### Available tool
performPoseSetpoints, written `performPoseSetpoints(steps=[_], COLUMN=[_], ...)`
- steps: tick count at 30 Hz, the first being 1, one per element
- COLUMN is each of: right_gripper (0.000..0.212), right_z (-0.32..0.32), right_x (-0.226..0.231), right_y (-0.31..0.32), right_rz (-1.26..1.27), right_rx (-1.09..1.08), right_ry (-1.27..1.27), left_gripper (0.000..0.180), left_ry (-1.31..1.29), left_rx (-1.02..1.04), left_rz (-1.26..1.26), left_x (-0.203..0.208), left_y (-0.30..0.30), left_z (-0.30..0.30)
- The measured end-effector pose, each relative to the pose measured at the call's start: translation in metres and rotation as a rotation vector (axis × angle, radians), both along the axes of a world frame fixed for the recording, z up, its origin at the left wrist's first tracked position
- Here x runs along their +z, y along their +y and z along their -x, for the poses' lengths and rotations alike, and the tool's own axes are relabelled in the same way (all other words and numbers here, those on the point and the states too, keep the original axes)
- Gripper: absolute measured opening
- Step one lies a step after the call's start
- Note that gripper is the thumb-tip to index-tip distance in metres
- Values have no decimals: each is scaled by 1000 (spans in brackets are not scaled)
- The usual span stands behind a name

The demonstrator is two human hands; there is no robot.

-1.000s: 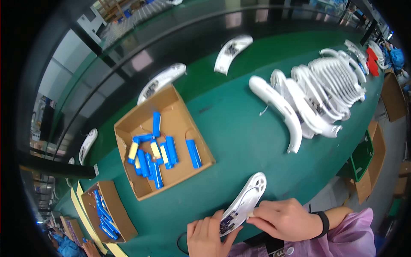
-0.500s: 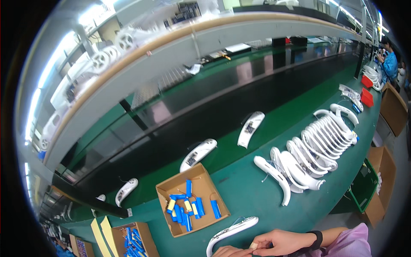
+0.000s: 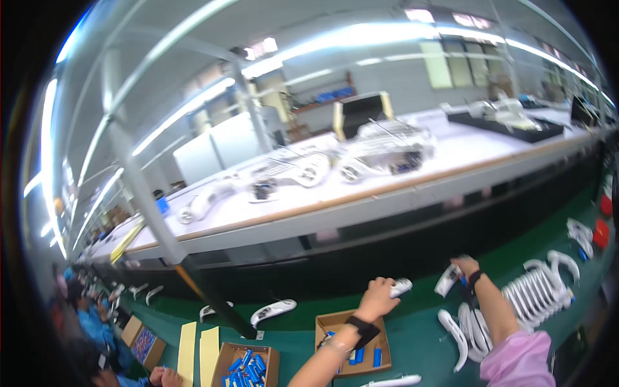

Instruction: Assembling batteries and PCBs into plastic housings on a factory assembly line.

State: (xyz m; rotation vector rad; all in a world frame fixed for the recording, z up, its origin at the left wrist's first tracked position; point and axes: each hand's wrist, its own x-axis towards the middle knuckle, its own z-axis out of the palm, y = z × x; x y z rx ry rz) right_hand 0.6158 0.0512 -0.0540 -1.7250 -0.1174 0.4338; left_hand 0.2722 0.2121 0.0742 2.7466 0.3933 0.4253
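Both of my arms stretch forward to the dark band behind the green bench. My left hand [image 3: 377, 299] passes over a cardboard box [image 3: 385, 335] of blue cylindrical battery packs [image 3: 360, 355]. Its fingers close on the near end of a white curved plastic shell [image 3: 402, 287]. Farther right, my right hand [image 3: 465, 265] grips the upper end of another white curved shell [image 3: 446, 281], whose inside shows dark parts and a bit of blue. At the bottom edge a third white shell [image 3: 400, 380] lies partly cut off by the picture.
Right of my right forearm stands a row of white shells [image 3: 529, 300], with a red bin [image 3: 601, 233] beyond. A second box of blue battery packs [image 3: 274, 364] and yellow card strips [image 3: 209, 351] are at left. A shelf post [image 3: 216, 297] rises there; co-workers [image 3: 97, 329] sit farther left.
My hands have left the shell at the lower edge and reached forward, apart, each to a shell on the far band. The view has tilted up and swung left.
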Motion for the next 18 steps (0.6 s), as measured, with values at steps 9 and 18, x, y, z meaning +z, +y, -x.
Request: performPoseSetpoints(steps=[9,18], right_gripper=[18,50], right_z=[72,253], right_x=[91,151], right_y=[-17,-137], right_rz=[-229,261], right_rx=[131,621], right_ry=[-162,-626], left_gripper=[42,61], left_ry=[341,-238], left_rx=[144,169], left_rz=[-87,377], left_x=[-49,59], left_y=[17,-43], left_z=[-79,-52])
